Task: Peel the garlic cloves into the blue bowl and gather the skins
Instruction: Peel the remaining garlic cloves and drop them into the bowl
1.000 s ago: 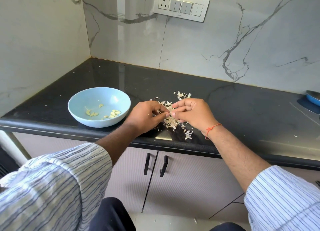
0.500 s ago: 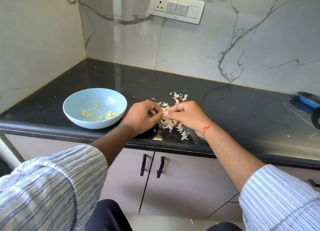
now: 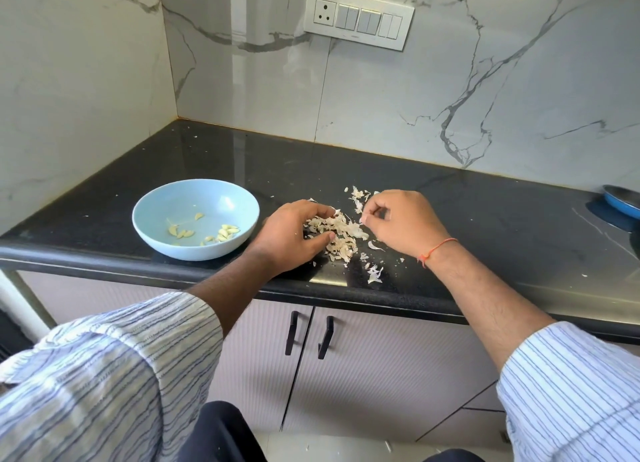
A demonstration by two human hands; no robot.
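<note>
The light blue bowl stands on the black counter at the left, with several peeled garlic cloves in it. A pile of pale garlic skins lies to its right near the counter's front edge. My left hand sits at the pile's left side, fingers and thumb curled around pale pieces of it; whether a clove is among them is hidden. My right hand hovers at the pile's right side and pinches a small pale skin piece between thumb and fingertips.
Loose skin flakes lie scattered toward the counter's front edge. A blue dish pokes in at the far right. Marble walls close off the back and left, with a switch panel above. Cabinet doors with black handles are below.
My hands were pinching one piece together at the pile's middle. They have pulled apart: the left now curls at the pile's left side, the right has drawn back to the right with a skin piece.
</note>
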